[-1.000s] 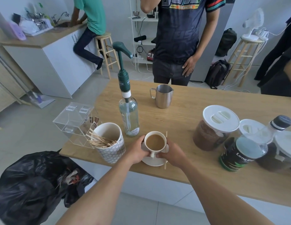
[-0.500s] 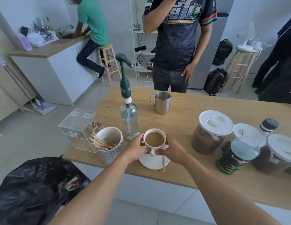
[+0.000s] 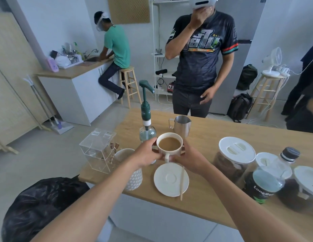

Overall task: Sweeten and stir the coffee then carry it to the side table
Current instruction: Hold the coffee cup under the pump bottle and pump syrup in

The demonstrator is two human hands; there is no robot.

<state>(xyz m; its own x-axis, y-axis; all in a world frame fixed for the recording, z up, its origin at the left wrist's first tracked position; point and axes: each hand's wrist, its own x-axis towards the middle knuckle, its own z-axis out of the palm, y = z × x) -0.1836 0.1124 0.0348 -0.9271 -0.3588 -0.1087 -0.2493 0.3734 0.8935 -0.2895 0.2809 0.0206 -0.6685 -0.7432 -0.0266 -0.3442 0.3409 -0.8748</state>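
Observation:
A cream cup (image 3: pixel 169 151) filled with milky coffee hangs in the air above the wooden counter (image 3: pixel 204 137), its handle turned toward me. My left hand (image 3: pixel 147 154) clasps its left side and my right hand (image 3: pixel 192 158) its right side. Below the cup, the white saucer (image 3: pixel 169 180) lies bare on the counter with a wooden stir stick (image 3: pixel 182 182) resting across its right edge. The syrup bottle (image 3: pixel 146 123) with a green pump stands just behind my left hand.
A steel milk jug (image 3: pixel 182 125) stands behind the cup. A patterned mug (image 3: pixel 133 175) of stir sticks and a clear acrylic box (image 3: pixel 96 147) sit left; several jars (image 3: pixel 234 158) and bottles right. A person (image 3: pixel 199 67) stands across the counter. A black rubbish bag (image 3: pixel 42 203) lies lower left.
Both hands have lifted the cup off the saucer and raised it. The saucer and stir stick stayed on the counter. My view has tilted upward.

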